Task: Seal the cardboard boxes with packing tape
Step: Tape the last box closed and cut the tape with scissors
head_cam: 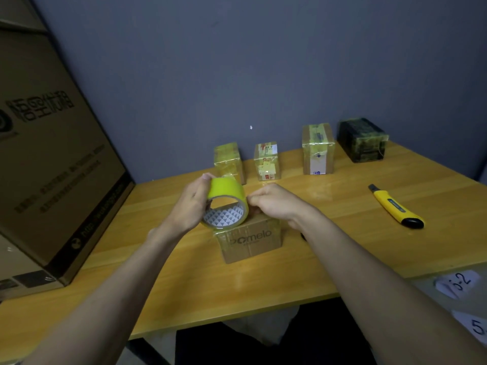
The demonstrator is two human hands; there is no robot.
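Your left hand [193, 204] grips the yellow-green tape roll [227, 205], thumb over its top, while your right hand [271, 202] pinches at the roll's edge, apparently picking for the tape's free end. Both hover just above a small cardboard box [250, 239] at the centre of the view, printed "pomelo"; no fresh strip looks laid across it yet, so its sealing seems barely begun. Four wrapped boxes [317, 151] stand in a row from twelve to two o'clock, seemingly finished. A yellow utility knife [395, 206] lies at three o'clock. The wooden table [184, 280] meets a grey-blue wall; a large carton [52, 159] stands at nine o'clock.
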